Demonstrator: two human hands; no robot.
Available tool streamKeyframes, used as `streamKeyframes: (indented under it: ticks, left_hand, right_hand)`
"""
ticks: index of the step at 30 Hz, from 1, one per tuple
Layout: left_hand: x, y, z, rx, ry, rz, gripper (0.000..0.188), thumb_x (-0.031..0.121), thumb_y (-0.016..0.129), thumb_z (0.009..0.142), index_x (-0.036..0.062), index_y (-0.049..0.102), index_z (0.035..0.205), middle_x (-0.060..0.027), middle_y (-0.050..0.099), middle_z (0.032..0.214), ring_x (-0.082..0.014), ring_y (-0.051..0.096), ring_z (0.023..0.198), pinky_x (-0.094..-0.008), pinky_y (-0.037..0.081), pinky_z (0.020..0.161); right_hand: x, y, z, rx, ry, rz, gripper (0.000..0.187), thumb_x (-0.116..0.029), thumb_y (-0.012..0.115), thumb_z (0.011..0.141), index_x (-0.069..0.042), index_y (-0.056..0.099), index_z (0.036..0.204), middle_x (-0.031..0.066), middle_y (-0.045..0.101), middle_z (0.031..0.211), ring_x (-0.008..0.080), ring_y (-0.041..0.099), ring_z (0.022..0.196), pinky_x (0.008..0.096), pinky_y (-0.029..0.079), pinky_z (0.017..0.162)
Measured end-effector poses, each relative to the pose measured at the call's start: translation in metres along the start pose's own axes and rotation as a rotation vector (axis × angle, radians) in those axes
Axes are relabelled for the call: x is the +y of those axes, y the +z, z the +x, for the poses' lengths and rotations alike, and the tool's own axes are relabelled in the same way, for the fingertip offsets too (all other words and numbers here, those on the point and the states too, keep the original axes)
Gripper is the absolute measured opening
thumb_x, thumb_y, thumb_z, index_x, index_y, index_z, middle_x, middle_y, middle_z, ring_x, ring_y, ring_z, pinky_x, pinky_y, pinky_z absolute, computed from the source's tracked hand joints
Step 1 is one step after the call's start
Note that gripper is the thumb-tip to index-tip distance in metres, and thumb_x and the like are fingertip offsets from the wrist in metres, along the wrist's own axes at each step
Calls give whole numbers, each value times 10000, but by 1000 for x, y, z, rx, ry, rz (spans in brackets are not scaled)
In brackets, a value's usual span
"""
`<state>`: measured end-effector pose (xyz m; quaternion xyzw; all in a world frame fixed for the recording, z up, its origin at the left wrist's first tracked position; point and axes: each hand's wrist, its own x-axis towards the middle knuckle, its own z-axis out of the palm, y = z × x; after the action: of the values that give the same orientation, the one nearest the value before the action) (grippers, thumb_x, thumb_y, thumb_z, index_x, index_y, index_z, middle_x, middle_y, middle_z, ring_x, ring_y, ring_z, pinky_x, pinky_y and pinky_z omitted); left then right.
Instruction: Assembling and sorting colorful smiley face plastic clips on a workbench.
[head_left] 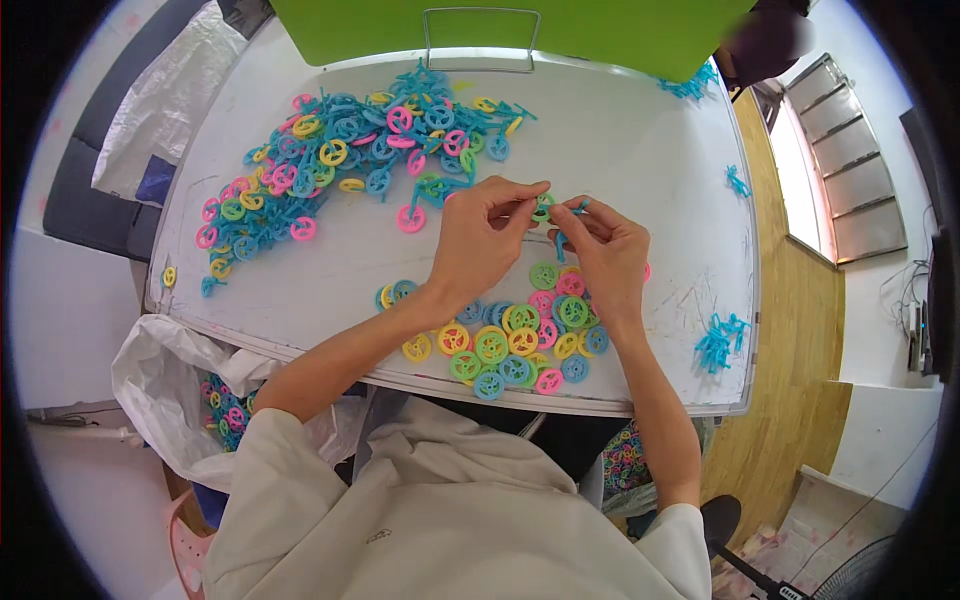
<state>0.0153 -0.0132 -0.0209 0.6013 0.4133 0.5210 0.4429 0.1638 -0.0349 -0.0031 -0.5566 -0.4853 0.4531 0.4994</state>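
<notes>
Over the middle of the white table, my left hand (485, 235) pinches a small green plastic wheel (542, 209) between thumb and fingertips. Close against it, my right hand (608, 248) is closed on a blue plastic stick piece (560, 246), whose end pokes out below the fingers. The wheel and the stick piece meet between the two hands; how they fit together is hidden by the fingertips. Below my hands lies a spread of loose wheels (522, 342) in green, yellow, pink and blue. A large heap of wheels joined to blue sticks (345, 155) covers the far left.
Small clusters of blue stick pieces (722, 342) lie along the right side of the white table (640, 130). A green board (600, 35) with a metal wire stand (482, 68) is at the back. Left of my lap hangs a white sack (165, 380) of coloured pieces.
</notes>
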Motion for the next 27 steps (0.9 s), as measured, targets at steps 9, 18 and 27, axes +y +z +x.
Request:
streamKeyframes:
  ticks: [9, 18, 27]
  left_hand:
    - [2, -1, 0, -52, -29, 87, 216, 35, 541, 919, 6, 649, 1105, -94, 661, 1011, -149, 645, 884, -263, 554, 756]
    - [17, 0, 4, -17, -18, -149, 176, -8, 548, 902, -17, 615, 1065, -77, 625, 1043, -141, 633, 921, -270, 537, 810]
    - [28, 6, 1, -89, 171, 66, 215, 9, 672, 794, 48, 659, 1005, -83, 589, 1008, -199, 598, 945, -284, 500, 814]
  right_hand:
    - [1, 6, -4, 122, -153, -42, 125, -13, 697, 806, 44, 671, 915, 71, 682, 812, 105, 651, 765, 206, 494, 640]
    - [-2, -5, 6, 59, -167, -6, 279, -29, 665, 840, 24, 588, 1103, 93, 663, 910, 121, 635, 810, 229, 513, 709]
    - [-1, -13, 10, 35, 0, 414, 335, -131, 603, 913, 34, 518, 1192, 115, 644, 951, 158, 630, 895, 277, 529, 811]
